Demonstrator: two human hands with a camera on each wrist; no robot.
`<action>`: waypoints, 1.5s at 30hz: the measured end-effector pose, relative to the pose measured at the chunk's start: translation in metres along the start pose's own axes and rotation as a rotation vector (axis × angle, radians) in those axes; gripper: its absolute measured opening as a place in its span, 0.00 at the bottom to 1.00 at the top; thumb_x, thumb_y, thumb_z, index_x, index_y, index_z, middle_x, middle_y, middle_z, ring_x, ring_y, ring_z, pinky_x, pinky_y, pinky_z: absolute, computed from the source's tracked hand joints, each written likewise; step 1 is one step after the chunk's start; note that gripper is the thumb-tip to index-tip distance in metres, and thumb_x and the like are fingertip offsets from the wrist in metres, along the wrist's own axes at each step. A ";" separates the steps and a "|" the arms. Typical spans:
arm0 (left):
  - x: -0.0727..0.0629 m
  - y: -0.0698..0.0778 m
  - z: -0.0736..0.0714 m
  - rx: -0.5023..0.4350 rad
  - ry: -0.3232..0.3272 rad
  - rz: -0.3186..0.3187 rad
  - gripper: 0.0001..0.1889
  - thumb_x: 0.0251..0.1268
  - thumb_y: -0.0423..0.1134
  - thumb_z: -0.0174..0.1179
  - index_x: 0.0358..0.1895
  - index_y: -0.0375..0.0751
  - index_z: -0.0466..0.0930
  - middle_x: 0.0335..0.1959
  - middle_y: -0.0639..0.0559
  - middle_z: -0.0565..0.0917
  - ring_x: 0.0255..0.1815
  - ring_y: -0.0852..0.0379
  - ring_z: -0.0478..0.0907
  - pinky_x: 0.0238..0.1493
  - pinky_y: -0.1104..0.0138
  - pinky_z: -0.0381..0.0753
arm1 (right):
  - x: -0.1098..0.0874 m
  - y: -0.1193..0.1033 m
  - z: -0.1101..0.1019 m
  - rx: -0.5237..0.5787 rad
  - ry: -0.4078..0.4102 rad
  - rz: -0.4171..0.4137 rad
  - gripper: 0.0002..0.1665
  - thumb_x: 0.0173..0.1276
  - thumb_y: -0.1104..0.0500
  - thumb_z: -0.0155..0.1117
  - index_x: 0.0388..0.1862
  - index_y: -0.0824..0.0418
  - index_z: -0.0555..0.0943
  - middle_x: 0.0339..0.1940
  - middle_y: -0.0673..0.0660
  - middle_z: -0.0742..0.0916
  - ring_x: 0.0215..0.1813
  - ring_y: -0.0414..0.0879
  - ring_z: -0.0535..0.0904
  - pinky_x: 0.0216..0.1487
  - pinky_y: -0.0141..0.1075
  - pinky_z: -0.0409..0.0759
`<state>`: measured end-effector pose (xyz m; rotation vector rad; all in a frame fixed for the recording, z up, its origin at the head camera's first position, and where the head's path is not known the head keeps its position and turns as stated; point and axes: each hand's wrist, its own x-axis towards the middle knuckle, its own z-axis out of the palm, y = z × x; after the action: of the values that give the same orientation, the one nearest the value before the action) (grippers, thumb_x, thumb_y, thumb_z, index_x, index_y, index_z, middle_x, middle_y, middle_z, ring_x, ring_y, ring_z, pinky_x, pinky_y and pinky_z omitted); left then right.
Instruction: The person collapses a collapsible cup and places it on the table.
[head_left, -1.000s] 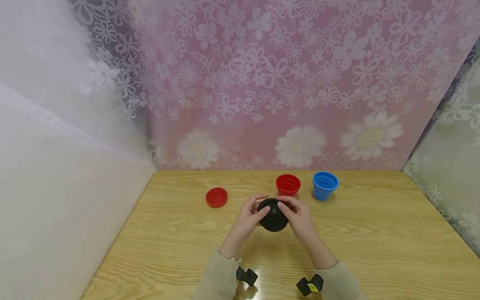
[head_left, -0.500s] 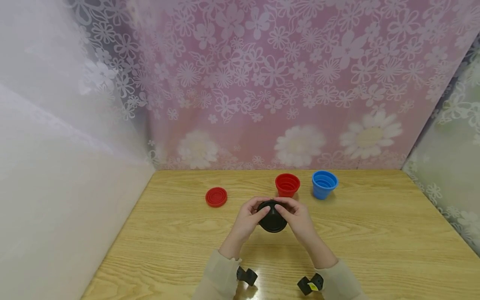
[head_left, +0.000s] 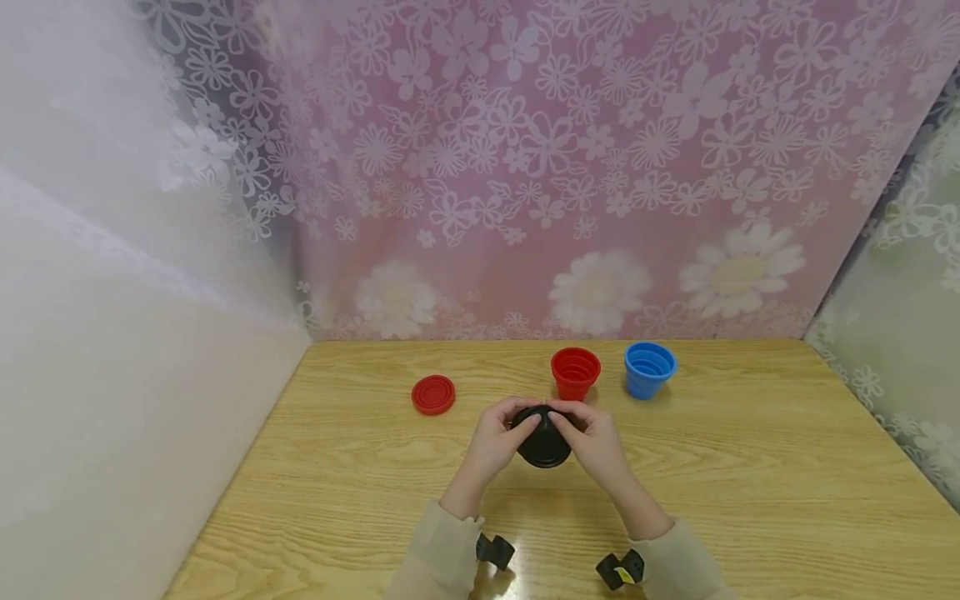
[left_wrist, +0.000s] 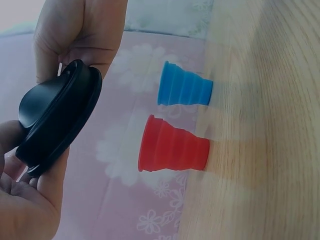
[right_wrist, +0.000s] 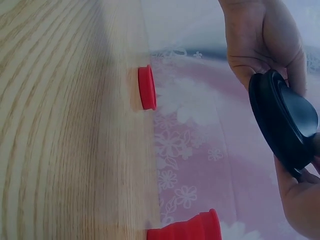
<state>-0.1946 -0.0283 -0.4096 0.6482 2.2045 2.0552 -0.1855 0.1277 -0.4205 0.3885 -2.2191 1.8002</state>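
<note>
Both hands hold a black collapsible cup (head_left: 543, 446), mostly folded flat, above the middle of the table. My left hand (head_left: 493, 435) grips its left edge and my right hand (head_left: 596, 437) its right edge. Both thumbs press on the face toward me, while the other fingers curl behind the rim. In the left wrist view the black cup (left_wrist: 62, 120) is tilted, with a rounded bulge on one side and a flat rim on the other. Beyond the hands, a red collapsible cup (head_left: 575, 373) stands expanded and upright.
To the right of the red cup stands an expanded blue collapsible cup (head_left: 649, 371). A flattened red cup (head_left: 432, 394) lies at the left on the wooden table (head_left: 337, 483). A pink floral curtain (head_left: 480, 208) hangs behind the table's far edge.
The black cup has tilted, its top edge leaning away, and come slightly nearer to me. Both hands have kept their hold, thumbs moving a little closer together. The other cups have stayed put.
</note>
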 end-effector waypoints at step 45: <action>0.001 -0.005 0.001 0.063 -0.022 -0.043 0.12 0.64 0.31 0.50 0.47 0.31 0.75 0.43 0.42 0.79 0.41 0.55 0.76 0.42 0.68 0.76 | 0.001 0.012 -0.001 0.012 0.075 0.119 0.10 0.56 0.67 0.63 0.37 0.71 0.81 0.35 0.63 0.83 0.34 0.39 0.77 0.37 0.26 0.76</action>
<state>-0.1966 -0.0271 -0.4147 0.6193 2.2585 1.9560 -0.1908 0.1311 -0.4306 0.1910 -2.2239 1.8560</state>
